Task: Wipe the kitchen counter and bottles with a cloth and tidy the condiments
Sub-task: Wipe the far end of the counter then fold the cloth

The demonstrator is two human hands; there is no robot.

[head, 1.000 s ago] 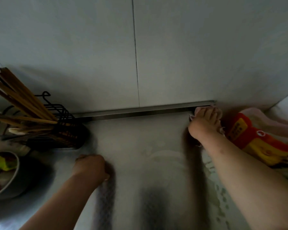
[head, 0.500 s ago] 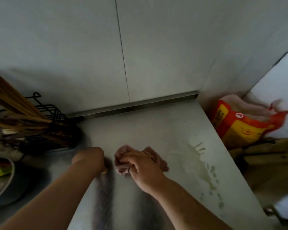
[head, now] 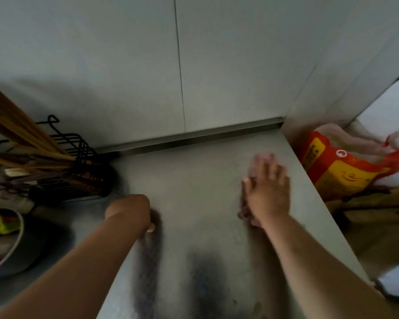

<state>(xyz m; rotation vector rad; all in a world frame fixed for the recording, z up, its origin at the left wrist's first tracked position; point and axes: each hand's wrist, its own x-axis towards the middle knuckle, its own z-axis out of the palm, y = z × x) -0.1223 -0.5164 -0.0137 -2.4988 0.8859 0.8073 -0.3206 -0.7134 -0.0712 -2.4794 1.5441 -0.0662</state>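
Note:
My right hand (head: 268, 192) presses flat on a pinkish cloth (head: 255, 168) on the grey counter (head: 194, 180), right of the middle and near the counter's right edge. Only the cloth's edges show around my fingers and wrist. My left hand (head: 129, 209) rests as a fist on the counter, left of the middle, with nothing visible in it. No bottles or condiments are in view.
A black wire rack (head: 78, 166) holding wooden chopsticks (head: 21, 132) stands at the back left. A bowl of food (head: 2, 238) sits at the left edge. A red and yellow bag (head: 341, 166) stands beyond the counter's right edge. Tiled walls close the back and right.
My right hand swept the cloth from the back right corner to the counter's middle beside my left hand, then back out to the right. My left fist has stayed put.

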